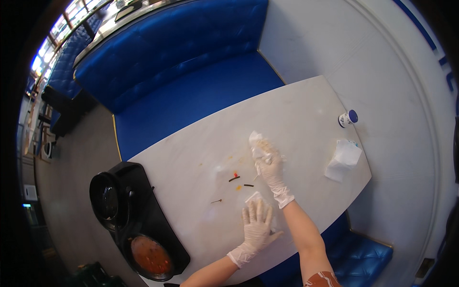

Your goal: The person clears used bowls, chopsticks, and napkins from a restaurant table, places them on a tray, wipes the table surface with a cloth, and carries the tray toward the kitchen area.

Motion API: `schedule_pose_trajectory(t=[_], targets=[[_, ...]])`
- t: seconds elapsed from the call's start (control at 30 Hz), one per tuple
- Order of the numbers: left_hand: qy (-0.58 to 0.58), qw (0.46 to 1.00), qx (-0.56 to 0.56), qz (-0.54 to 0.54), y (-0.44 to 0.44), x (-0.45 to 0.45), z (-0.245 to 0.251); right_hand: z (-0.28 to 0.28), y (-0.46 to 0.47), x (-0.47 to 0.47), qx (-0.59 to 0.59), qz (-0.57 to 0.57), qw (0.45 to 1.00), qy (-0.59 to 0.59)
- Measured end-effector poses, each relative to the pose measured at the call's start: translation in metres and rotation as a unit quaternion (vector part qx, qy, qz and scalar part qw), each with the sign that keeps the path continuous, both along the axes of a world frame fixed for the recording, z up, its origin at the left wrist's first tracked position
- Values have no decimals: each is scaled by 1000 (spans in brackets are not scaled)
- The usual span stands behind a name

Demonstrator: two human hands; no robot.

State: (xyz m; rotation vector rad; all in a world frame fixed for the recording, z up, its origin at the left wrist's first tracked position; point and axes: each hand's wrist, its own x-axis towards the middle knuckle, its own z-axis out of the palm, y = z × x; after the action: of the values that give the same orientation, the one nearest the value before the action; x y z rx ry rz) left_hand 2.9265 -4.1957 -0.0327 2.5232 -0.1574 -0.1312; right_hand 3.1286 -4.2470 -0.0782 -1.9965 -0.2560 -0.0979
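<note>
My left hand [255,229], in a pale thin glove, lies flat with spread fingers on a white paper napkin [255,196] on the marble-look table [200,143]. Farther up the table, my right hand [270,168], gloved the same way, presses a crumpled, stained white napkin [256,138] against the surface. Left of the hands lie two dark stick-like food scraps [234,178], a small red bit [235,174], a yellow-orange smear [239,187] and a thin brown scrap [216,201].
A black tray [175,247] at the table's left end carries a black bowl [104,195], a ladle and a bowl of reddish soup [151,255]. Near the wall stand a patterned cup [348,118] and a crumpled napkin [343,160]. Blue padded benches [200,80] flank the table.
</note>
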Motion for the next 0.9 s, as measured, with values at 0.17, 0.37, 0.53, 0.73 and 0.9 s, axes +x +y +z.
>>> schedule_pose_trajectory(t=[0.17,0.37,0.53,0.73,0.9], targets=[[-135,984,44,-104,7,-29,-42,16,32,7,-181,82,971,-132],[-125,985,18,-117,88,-88,-26,11,44,-67,-141,198,954,-173],[-102,987,54,-109,115,-117,-19,34,56,-82,1,204,977,-65],[-122,988,52,-77,114,-116,-26,18,97,37,-55,91,991,-77],[-94,993,56,-36,117,-116,-25,-8,124,-13,-151,323,902,-243]])
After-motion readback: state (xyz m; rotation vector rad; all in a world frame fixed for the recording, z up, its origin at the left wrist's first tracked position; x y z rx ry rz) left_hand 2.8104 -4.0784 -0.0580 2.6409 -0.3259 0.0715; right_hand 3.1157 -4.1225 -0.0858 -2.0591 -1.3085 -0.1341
